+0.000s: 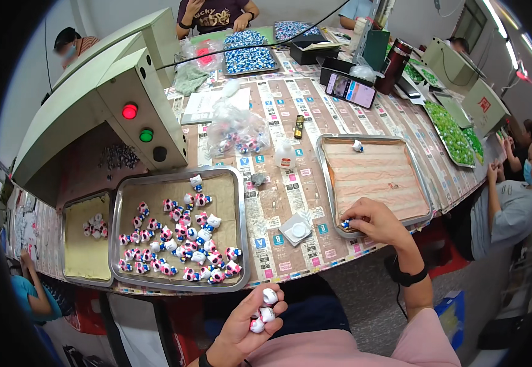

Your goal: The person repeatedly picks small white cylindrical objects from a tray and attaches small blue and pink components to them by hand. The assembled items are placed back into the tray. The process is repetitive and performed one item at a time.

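My left hand [247, 321] is cupped palm-up below the table edge and holds three small white toy figures [265, 309] with red and pink marks. My right hand [373, 223] rests on the near rim of a metal tray [425, 202] lined with pink striped cloth, its fingers pinched on a small blue and white figure [345, 224]. One more figure [358, 146] stands at the far end of that tray. To the left, a second metal tray [240, 202] lined with tan cloth holds several of the same figures [183, 241].
A smaller tray [65, 244] with a few figures sits at far left under a grey-green machine [104, 104] with red and green lamps. A plastic bag of figures [236, 131], a small bottle [285, 156], a white lid [296, 230], a phone [351, 90] and trays of blue and green pieces lie farther back. Other people sit around.
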A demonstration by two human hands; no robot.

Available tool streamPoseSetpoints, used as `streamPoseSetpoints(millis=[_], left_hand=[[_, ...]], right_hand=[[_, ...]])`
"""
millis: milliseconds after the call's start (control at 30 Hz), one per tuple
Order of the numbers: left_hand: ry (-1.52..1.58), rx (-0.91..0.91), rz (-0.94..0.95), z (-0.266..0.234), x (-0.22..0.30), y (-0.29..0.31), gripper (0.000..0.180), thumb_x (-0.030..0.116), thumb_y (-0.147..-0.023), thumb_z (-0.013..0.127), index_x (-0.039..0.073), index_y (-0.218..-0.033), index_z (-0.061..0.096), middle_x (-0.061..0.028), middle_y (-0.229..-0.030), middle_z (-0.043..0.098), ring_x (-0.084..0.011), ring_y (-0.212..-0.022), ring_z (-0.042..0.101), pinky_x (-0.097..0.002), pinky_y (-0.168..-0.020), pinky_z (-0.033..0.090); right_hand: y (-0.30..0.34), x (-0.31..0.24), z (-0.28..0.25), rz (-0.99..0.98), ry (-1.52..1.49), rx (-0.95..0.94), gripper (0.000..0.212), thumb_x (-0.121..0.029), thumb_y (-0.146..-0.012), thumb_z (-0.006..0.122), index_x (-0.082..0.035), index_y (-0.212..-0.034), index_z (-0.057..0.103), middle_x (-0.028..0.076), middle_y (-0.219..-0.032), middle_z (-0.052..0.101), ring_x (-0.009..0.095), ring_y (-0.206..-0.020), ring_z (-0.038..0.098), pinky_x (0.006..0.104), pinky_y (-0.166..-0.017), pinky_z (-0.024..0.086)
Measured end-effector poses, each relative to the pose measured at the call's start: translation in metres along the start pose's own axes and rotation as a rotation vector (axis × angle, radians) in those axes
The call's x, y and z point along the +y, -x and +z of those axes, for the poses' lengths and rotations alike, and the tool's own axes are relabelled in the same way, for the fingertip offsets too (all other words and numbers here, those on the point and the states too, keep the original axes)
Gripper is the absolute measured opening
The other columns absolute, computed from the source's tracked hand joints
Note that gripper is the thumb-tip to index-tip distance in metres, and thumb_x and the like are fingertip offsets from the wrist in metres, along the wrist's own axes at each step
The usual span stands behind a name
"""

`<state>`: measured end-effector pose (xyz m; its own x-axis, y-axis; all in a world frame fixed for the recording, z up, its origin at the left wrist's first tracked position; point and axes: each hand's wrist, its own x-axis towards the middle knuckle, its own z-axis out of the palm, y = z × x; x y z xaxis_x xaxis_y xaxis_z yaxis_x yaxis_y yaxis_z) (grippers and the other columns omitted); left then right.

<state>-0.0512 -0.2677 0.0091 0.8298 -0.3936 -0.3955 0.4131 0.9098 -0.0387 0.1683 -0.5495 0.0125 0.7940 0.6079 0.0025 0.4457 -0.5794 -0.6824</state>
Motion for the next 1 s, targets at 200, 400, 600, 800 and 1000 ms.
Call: streamPoseSetpoints(millis=[200,400,600,800,1000], left_hand=[[0.006,0.025,0.060,-0.004,0.000,-0.005,0.031,0.025,-0.096,0.056,0.005,-0.120,0.053,-0.0136,-0.109,0.055,-0.0179,-0.087,0.052,-0.0254,-0.059,0.044],[-0.053,0.087,0.125,0.006,0.000,-0.005,0.031,0.018,-0.096,0.055,0.006,-0.123,0.050,-0.0155,-0.113,0.054,-0.0214,-0.091,0.053,-0.0272,-0.063,0.046],[-0.107,0.010,0.097,-0.001,0.004,-0.006,0.028,0.016,-0.095,0.056,0.007,-0.120,0.049,-0.0119,-0.112,0.054,-0.0211,-0.091,0.054,-0.0283,-0.062,0.048],[-0.044,-0.073,0.138,-0.009,0.002,-0.004,0.024,0.016,-0.097,0.055,0.010,-0.120,0.050,-0.0070,-0.108,0.056,-0.0152,-0.092,0.059,-0.0265,-0.066,0.054],[-0.079,0.031,0.114,-0.002,0.004,-0.003,0.025,0.016,-0.097,0.055,0.010,-0.120,0.050,-0.0065,-0.105,0.056,-0.0155,-0.094,0.061,-0.0280,-0.071,0.058]], right_hand=[[0.007,-0.011,-0.009,0.187,-0.333,0.067,0.017,-0.004,-0.082,0.068,-0.001,-0.099,0.066,0.006,-0.091,0.064,0.014,-0.079,0.064,0.0252,-0.072,0.051],[0.019,-0.028,0.014,0.210,-1.062,-0.026,0.022,-0.001,-0.087,0.062,0.003,-0.108,0.060,0.010,-0.104,0.064,0.018,-0.092,0.066,0.0291,-0.079,0.055],[0.019,-0.048,0.046,0.134,-1.297,-0.109,0.020,0.001,-0.086,0.063,0.003,-0.106,0.062,0.014,-0.111,0.062,0.019,-0.093,0.066,0.0316,-0.083,0.057],[0.011,-0.077,0.052,0.222,-0.977,-0.047,0.020,0.003,-0.083,0.067,0.004,-0.103,0.066,0.010,-0.107,0.063,0.014,-0.094,0.064,0.0253,-0.081,0.053],[0.003,-0.082,0.059,0.009,-0.545,0.168,0.018,0.002,-0.083,0.067,0.002,-0.102,0.069,0.007,-0.095,0.066,0.012,-0.087,0.062,0.0235,-0.075,0.051]])
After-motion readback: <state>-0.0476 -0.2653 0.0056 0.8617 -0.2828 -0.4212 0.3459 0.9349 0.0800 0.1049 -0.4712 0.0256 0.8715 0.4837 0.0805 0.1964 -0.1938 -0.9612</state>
